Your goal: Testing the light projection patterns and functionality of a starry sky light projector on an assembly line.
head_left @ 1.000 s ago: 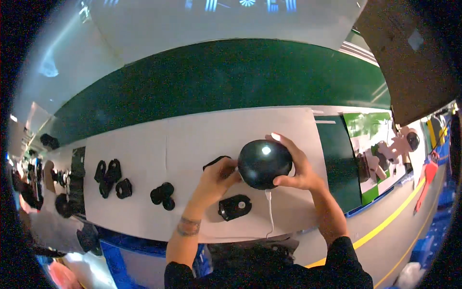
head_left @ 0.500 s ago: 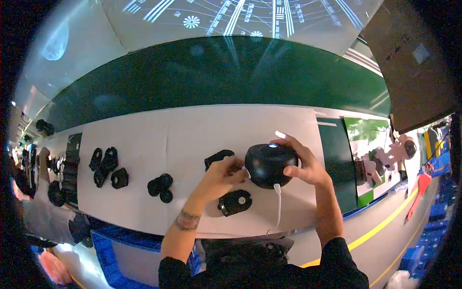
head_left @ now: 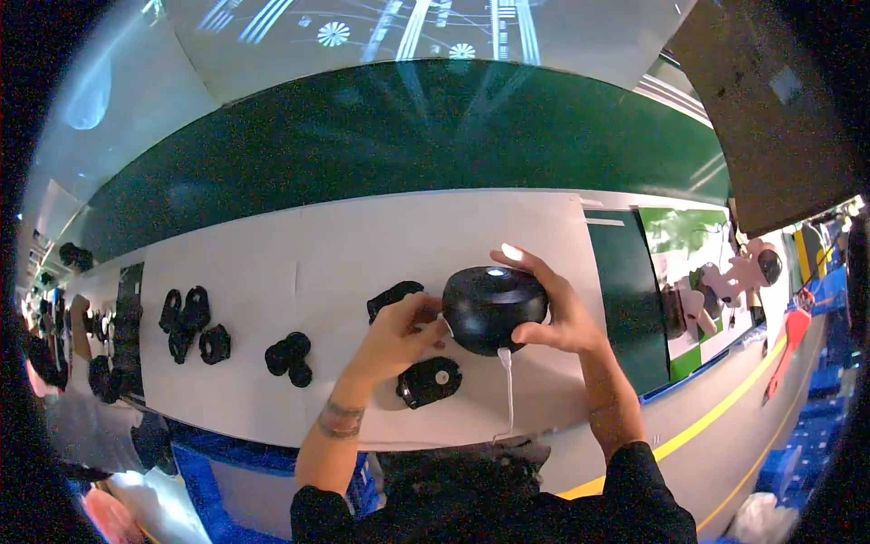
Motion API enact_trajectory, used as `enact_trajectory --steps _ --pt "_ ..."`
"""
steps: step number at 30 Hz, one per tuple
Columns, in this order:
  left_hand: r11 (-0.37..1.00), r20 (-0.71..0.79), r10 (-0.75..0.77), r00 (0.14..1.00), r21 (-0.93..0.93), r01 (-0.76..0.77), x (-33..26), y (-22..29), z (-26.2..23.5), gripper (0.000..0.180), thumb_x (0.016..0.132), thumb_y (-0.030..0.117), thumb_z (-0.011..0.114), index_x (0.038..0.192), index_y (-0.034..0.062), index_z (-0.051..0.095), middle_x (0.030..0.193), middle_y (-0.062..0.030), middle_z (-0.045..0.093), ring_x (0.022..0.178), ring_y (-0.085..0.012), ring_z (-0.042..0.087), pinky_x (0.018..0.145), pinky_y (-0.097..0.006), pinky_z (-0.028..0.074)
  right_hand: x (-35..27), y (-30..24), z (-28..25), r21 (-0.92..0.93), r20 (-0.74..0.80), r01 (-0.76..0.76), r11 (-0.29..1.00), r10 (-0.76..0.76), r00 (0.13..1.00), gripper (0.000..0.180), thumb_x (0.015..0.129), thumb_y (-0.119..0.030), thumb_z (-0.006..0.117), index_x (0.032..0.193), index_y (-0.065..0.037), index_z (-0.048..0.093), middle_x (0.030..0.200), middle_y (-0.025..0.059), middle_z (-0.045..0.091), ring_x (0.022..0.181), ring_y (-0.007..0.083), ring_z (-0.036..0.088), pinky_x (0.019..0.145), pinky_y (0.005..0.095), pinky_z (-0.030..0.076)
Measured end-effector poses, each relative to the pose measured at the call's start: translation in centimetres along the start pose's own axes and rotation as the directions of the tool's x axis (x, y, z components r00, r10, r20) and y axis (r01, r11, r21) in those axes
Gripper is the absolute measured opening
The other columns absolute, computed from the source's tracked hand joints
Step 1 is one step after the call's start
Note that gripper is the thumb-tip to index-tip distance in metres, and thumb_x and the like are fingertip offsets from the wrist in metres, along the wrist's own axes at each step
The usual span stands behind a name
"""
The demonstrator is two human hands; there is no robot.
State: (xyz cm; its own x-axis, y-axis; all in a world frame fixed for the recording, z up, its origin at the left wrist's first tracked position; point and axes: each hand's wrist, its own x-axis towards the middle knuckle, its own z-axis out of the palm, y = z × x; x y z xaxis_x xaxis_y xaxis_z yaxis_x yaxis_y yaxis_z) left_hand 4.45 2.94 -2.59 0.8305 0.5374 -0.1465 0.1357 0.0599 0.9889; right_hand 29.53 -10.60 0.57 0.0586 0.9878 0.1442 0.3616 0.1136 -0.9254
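A rounded black device with a small lit spot on top is held above the table. My right hand grips its right side, thumb at the front and fingers behind. A white cable hangs from its lower front. My left hand is at its left side, fingertips pinched together beside a small white edge; what they hold is hidden. Below my left hand lies a flat black housing with a pale round spot. Another black part lies behind that hand, partly covered by it.
Three round black pieces sit together on the white tabletop. Several black parts lie farther left. To the right are a green printed sheet and pale devices. A blue crate stands below the table's front edge.
The whole view has shifted slightly, so things appear a little farther left. My hands keep nearly the same hold around the black device.
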Motion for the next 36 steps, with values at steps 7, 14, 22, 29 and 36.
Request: enact_trajectory --steps 7,14,22,29,36 --pt "0.993 -0.075 -0.095 0.993 -0.072 0.090 -0.8 1.3 -1.4 0.024 0.099 0.011 0.064 0.118 -0.0038 0.061 0.104 -0.0087 0.069 0.086 -0.0145 0.069 0.071 -0.030 0.061 -1.2 1.4 -1.0 -0.068 -0.046 -0.068 0.995 0.064 0.997 0.107 0.069 -0.045 0.088 0.153 0.001 0.038 0.149 0.0202 0.051 0.138 0.0305 0.049 0.116 0.0408 0.034" --pt "1.000 -0.256 0.003 0.967 0.009 -0.001 -3.1 1.0 -5.4 0.020 0.099 0.007 0.063 0.117 -0.0018 0.063 0.107 -0.0080 0.070 0.089 -0.0145 0.068 0.062 -0.029 0.060 -1.1 1.7 -2.4 -0.002 -0.062 -0.037 0.999 0.036 0.997 0.103 0.067 -0.048 0.089 0.146 0.003 0.047 0.149 0.0229 0.048 0.140 0.0350 0.045 0.118 0.0423 0.032" --pt "0.998 -0.316 0.014 0.949 0.069 0.008 -4.0 1.5 -5.6 0.019 0.098 0.004 0.063 0.117 0.0001 0.065 0.099 -0.0084 0.073 0.079 -0.0118 0.070 0.052 -0.024 0.052 -0.9 0.8 -1.5 0.027 -0.068 0.039 0.999 -0.037 0.997 0.103 0.069 -0.045 0.090 0.148 0.002 0.044 0.149 0.0232 0.046 0.141 0.0362 0.043 0.118 0.0436 0.032" --pt "0.997 -0.176 -0.046 0.983 -0.061 0.036 -3.3 0.8 -3.3 0.018 0.098 0.008 0.066 0.115 0.0017 0.067 0.084 -0.0046 0.072 0.069 -0.0082 0.067 0.051 -0.022 0.048 -0.8 1.8 -1.3 0.058 -0.047 -0.016 0.998 0.019 0.999 0.112 0.068 -0.044 0.092 0.153 0.001 0.036 0.150 0.0215 0.046 0.142 0.0338 0.042 0.119 0.0439 0.032" --pt "1.000 -0.139 -0.004 0.990 -0.013 0.003 -1.7 0.2 1.1 0.028 0.098 0.012 0.067 0.121 -0.0029 0.065 0.091 -0.0063 0.070 0.058 -0.0076 0.060 0.048 -0.022 0.046 0.2 0.5 0.4 0.142 -0.001 0.018 0.990 -0.018 1.000 0.123 0.070 -0.054 0.090 0.161 -0.007 0.022 0.156 0.0228 0.040 0.143 0.0326 0.043 0.117 0.0444 0.033"
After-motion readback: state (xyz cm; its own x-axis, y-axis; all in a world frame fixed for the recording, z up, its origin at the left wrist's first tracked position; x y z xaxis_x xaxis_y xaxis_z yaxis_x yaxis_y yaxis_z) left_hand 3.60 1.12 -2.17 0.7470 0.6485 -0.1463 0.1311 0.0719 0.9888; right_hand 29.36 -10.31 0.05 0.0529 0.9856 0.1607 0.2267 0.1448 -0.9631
